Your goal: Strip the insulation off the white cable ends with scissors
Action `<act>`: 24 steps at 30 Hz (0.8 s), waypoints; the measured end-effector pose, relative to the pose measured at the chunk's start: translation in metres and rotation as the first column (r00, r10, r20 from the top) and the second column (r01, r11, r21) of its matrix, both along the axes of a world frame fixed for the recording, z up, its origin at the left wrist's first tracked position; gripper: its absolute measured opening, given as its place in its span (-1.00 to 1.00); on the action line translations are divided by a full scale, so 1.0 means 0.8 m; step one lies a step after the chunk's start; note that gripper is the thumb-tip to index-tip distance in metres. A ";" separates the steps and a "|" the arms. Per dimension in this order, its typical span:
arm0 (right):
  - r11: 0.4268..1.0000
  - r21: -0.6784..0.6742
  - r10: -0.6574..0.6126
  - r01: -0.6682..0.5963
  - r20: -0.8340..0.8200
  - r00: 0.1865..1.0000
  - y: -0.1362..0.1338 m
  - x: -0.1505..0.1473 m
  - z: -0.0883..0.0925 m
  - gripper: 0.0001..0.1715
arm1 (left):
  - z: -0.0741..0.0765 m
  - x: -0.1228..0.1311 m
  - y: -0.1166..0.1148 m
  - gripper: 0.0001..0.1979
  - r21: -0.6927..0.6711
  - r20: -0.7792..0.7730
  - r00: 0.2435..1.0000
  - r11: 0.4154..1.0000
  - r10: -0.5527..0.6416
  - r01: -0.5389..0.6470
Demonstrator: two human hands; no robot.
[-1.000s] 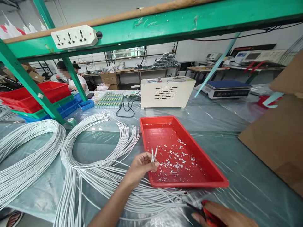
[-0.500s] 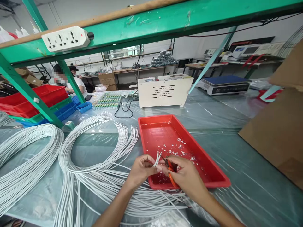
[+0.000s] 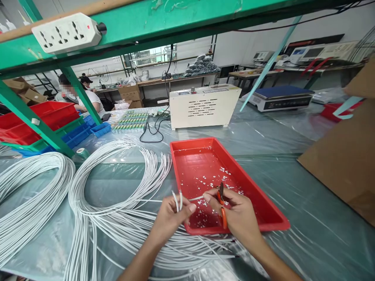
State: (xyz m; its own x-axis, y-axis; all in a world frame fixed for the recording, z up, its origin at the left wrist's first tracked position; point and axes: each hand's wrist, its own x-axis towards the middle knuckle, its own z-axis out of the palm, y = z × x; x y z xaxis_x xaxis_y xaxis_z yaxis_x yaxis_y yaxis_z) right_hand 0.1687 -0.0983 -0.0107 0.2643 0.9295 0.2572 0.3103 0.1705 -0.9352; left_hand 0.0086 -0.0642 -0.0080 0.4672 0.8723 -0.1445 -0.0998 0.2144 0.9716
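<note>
My left hand (image 3: pixel 170 218) is closed around several white cables (image 3: pixel 181 201), and two short ends stick up above its fingers. Orange-handled cutters (image 3: pixel 224 218) rest in my right hand (image 3: pixel 241 212), their dark jaws pointing up and away. Thumb and fingertips of that same hand pinch the end of one white cable (image 3: pixel 197 198), which stretches across from the left hand. Both hands are over the near end of a red tray (image 3: pixel 252 187) with small white scraps scattered inside. Loops of white cable (image 3: pixel 79 191) lie to the left and run under my forearms.
A beige machine (image 3: pixel 205 111) stands behind the tray. Overhead runs a green beam with a power strip (image 3: pixel 66 33). Cardboard (image 3: pixel 342 164) is at the right, near a scale (image 3: pixel 281 99). Stacked bins (image 3: pixel 43 121) sit at the left; people sit beyond.
My hands have moved apart. My right hand has swung the cutters' jaws away from the cable ends and now pinches one cable, drawn out sideways to the right.
</note>
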 end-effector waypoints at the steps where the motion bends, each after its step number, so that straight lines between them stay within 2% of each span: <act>1: 1.000 0.018 -0.011 0.011 0.007 1.000 -0.002 -0.002 0.000 -0.90 | 0.001 0.001 -0.003 -0.69 -0.002 -0.019 0.998 0.998 -0.055 0.055; 3: 0.999 0.051 -0.010 0.009 0.024 1.000 -0.006 -0.006 0.001 -0.95 | 0.003 0.004 -0.008 -0.61 -0.010 -0.023 0.993 0.993 -0.116 0.116; 5: 0.993 0.115 0.003 -0.010 0.069 0.998 -0.012 -0.011 0.001 -0.97 | 0.005 0.007 -0.010 -0.58 -0.041 0.007 0.993 0.992 -0.116 0.116; 9: 0.965 0.248 0.032 -0.081 0.195 0.980 -0.020 -0.017 -0.002 -0.84 | 0.001 0.005 -0.006 -0.66 -0.191 0.098 0.995 0.981 -0.012 0.030; 11: 0.962 0.248 0.055 -0.115 0.236 0.970 -0.022 -0.018 -0.004 -0.82 | -0.005 0.003 -0.004 -0.68 -0.237 0.127 0.991 0.971 0.044 -0.013; 14: 0.960 0.245 0.066 -0.135 0.270 0.960 -0.022 -0.021 -0.005 -0.82 | -0.011 0.001 -0.004 -0.72 -0.236 0.139 0.986 0.970 0.087 -0.053; 20: 0.972 0.165 0.129 -0.168 0.228 0.965 -0.024 -0.021 0.003 -0.92 | -0.002 0.003 -0.011 -0.74 -0.156 0.156 0.970 0.975 0.184 -0.160; 22: 0.979 0.065 0.178 -0.191 0.173 0.969 -0.027 -0.019 0.008 -0.94 | 0.003 0.003 -0.013 -0.77 -0.105 0.159 0.966 0.976 0.205 -0.190; 24: 0.960 -0.093 0.270 -0.264 0.057 0.961 -0.031 -0.017 0.014 -0.84 | 0.007 0.001 -0.014 -0.80 -0.056 0.154 0.963 0.975 0.221 -0.215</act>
